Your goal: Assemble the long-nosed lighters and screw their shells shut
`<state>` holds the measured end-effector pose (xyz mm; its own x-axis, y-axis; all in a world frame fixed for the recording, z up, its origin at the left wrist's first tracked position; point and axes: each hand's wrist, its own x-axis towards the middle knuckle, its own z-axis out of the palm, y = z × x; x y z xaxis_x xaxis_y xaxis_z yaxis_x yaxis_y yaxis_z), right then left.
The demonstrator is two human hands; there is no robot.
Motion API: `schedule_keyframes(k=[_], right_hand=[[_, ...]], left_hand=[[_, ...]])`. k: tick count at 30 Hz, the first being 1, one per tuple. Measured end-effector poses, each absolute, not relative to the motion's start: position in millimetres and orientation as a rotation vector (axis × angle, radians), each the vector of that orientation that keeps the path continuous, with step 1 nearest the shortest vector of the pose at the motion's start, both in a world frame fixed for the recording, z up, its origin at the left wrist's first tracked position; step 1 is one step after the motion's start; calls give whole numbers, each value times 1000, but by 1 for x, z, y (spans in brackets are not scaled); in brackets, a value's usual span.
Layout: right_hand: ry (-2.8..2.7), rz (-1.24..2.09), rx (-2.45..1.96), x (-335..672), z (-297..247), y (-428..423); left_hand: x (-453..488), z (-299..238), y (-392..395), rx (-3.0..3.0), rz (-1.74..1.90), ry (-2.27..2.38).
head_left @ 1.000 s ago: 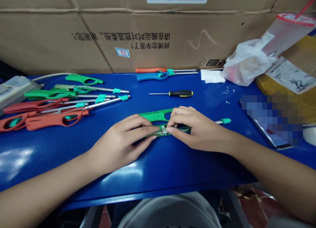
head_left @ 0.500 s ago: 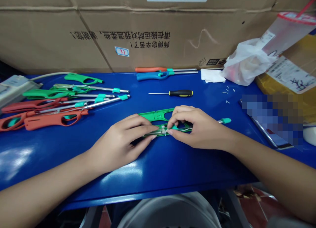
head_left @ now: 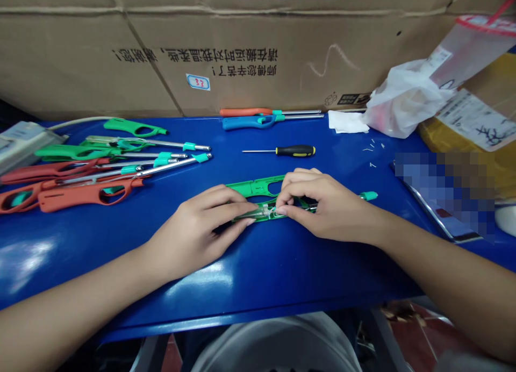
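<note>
In the head view, an opened long-nosed gas lighter (head_left: 264, 211) lies on the blue table. A clear fuel tank and thin tubing or wire show inside its green casing. My left hand (head_left: 209, 221) is closed on the lighter's tank end, thumb and fingers pressing it. My right hand (head_left: 322, 202) pinches at the middle of the lighter, beside a small white fitting; the fingertips cover what they grip. Past that hand, a teal nozzle tip (head_left: 368, 195) sticks out. Just behind the lighter lies a separate green casing half (head_left: 253, 188), partly hidden by both hands.
A black-and-yellow screwdriver (head_left: 296, 152) lies behind my hands. Several red and green lighters (head_left: 88, 193) are heaped at the left. Two more lighters (head_left: 250, 122) rest against the cardboard box (head_left: 226, 33). Tiny white pieces (head_left: 368, 149), a phone (head_left: 435, 210) and a bagged cup (head_left: 403, 98) are at the right.
My right fingertips have shifted slightly right along the lighter, uncovering more of the white fitting and thin tubing. My left hand stays in place.
</note>
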<state>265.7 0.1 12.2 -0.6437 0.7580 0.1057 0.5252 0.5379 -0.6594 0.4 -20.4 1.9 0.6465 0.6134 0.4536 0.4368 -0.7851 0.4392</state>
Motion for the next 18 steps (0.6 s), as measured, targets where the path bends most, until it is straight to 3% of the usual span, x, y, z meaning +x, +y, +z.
schedule_keyframes(k=[18], right_hand=[[-2402,610,-1060,266,14,-2]], left_hand=[[1,0,-19,2514,829,851]])
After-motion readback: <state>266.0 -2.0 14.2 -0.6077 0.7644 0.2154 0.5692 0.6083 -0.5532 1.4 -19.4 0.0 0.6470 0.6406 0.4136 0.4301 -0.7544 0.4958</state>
